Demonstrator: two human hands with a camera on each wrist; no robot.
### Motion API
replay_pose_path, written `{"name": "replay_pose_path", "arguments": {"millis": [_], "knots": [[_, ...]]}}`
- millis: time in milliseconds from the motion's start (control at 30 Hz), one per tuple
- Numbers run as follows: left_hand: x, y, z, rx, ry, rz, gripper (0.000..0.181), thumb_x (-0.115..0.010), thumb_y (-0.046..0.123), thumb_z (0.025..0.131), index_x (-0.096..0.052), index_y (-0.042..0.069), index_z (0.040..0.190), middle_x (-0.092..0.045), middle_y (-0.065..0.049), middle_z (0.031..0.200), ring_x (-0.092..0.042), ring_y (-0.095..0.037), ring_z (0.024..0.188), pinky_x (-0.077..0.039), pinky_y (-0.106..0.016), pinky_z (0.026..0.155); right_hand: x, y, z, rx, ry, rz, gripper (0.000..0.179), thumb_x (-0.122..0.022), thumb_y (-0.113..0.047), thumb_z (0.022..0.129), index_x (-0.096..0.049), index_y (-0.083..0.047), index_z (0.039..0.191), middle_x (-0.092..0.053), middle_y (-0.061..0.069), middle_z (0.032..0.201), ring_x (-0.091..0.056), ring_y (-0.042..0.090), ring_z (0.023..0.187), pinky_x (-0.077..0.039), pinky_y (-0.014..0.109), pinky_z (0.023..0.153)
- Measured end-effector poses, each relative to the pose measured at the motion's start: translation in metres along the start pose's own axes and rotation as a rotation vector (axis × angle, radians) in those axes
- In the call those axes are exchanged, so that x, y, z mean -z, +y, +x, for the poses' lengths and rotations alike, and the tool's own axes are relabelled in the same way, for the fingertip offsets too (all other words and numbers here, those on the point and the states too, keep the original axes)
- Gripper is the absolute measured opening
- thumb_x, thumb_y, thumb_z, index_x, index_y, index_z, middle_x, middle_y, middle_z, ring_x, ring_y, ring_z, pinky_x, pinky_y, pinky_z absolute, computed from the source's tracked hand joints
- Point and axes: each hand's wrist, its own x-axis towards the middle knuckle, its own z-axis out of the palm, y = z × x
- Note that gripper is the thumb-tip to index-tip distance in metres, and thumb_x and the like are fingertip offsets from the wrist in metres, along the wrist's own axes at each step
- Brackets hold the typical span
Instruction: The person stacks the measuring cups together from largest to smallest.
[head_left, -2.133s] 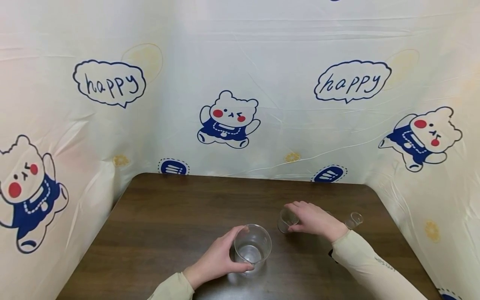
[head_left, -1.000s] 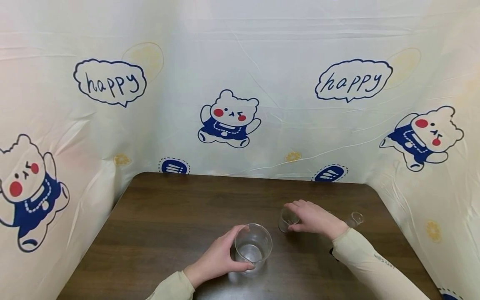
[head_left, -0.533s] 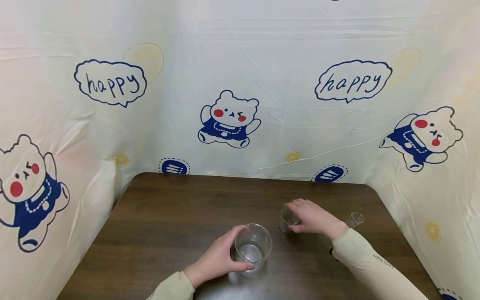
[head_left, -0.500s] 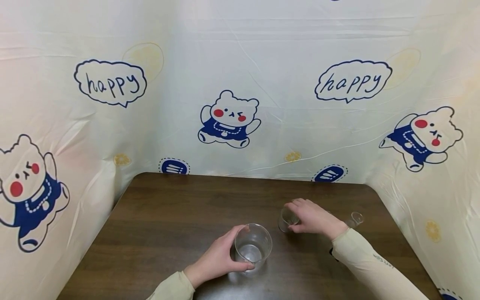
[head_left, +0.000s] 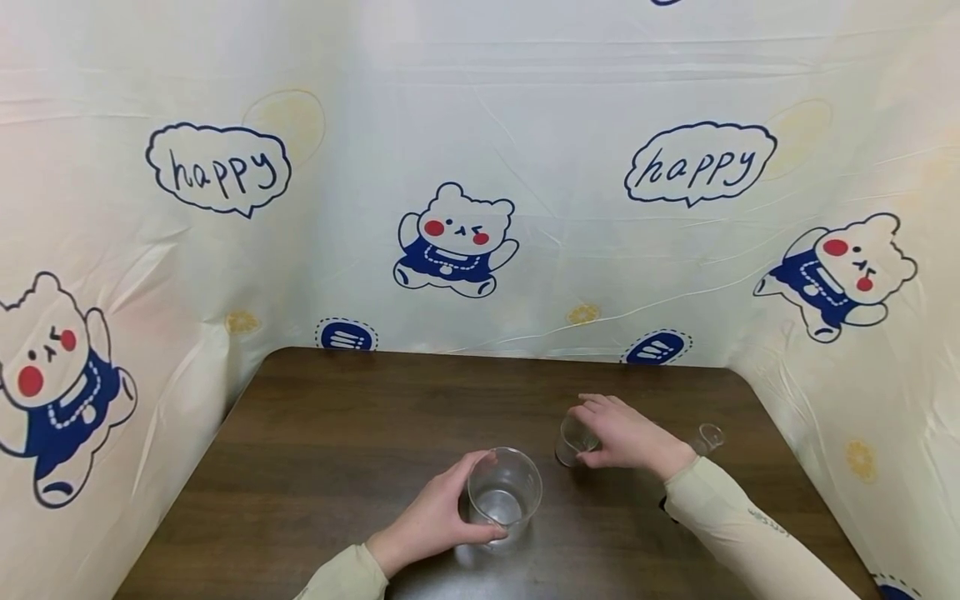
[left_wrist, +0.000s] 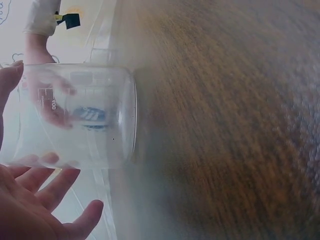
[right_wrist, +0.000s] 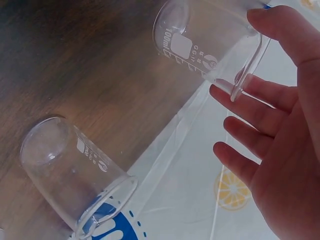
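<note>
My left hand (head_left: 435, 518) grips a large clear glass beaker (head_left: 517, 487) near its rim, thumb on the near side and fingers on the far side. The beaker stands upright on the brown table, with white markings visible in the left wrist view. Farther back and to the right, my right hand (head_left: 626, 435) holds a smaller glass beaker (head_left: 572, 442) at its rim between thumb and fingers. White print on that small beaker (right_wrist: 187, 42) reads 100ml in the right wrist view. Its lower fingers (right_wrist: 235, 160) are spread apart from the glass.
Another small glass beaker (right_wrist: 75, 170) stands beside the right hand's beaker in the right wrist view. Small glassware (head_left: 708, 437) shows right of the right wrist, partly hidden by the sleeve. A patterned cloth (head_left: 562, 125) surrounds the wooden table (head_left: 337, 425) at the back and sides.
The fingers of my right hand have shifted slightly upward at the small beaker's rim. Both beakers and my left hand stay in place.
</note>
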Motion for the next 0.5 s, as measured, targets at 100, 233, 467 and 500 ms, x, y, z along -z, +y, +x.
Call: {"name": "replay_pose_path", "arguments": {"millis": [100,233,467,500], "knots": [[0.000,0.000,0.000,0.003,0.001,0.005,0.087,-0.089,0.052,0.078,-0.049,0.017,0.147,-0.062,-0.001,0.141,-0.064,-0.023,0.120,-0.051,-0.037,0.102,0.003,-0.001,-0.001,0.000,-0.001,0.010,0.058,-0.085,-0.030,0.087,-0.063,0.000,0.132,-0.063,0.021,0.138,-0.049,0.045,0.139,-0.038,0.063,0.113],[0.000,0.001,0.001,-0.004,0.005,0.008,0.087,-0.089,0.052,0.078,-0.049,0.016,0.147,-0.062,0.000,0.141,-0.064,-0.022,0.120,-0.051,-0.037,0.102,0.007,-0.002,-0.003,0.010,0.012,-0.003,0.059,-0.085,-0.030,0.086,-0.064,0.001,0.131,-0.064,0.022,0.137,-0.049,0.045,0.138,-0.039,0.062,0.113],[-0.001,0.000,0.000,-0.010,0.008,0.004,0.087,-0.089,0.053,0.078,-0.049,0.016,0.147,-0.062,0.000,0.141,-0.064,-0.020,0.119,-0.051,-0.036,0.102,0.012,-0.006,-0.008,0.036,0.038,-0.029,0.059,-0.083,-0.031,0.086,-0.064,0.002,0.130,-0.064,0.024,0.135,-0.052,0.046,0.134,-0.041,0.062,0.112],[-0.001,0.000,0.000,-0.010,0.008,0.005,0.087,-0.088,0.053,0.079,-0.049,0.016,0.147,-0.062,0.001,0.141,-0.064,-0.020,0.119,-0.051,-0.036,0.102,0.013,-0.006,-0.008,0.039,0.044,-0.033,0.059,-0.083,-0.031,0.086,-0.064,0.002,0.130,-0.065,0.024,0.134,-0.053,0.046,0.134,-0.041,0.061,0.111]]}}
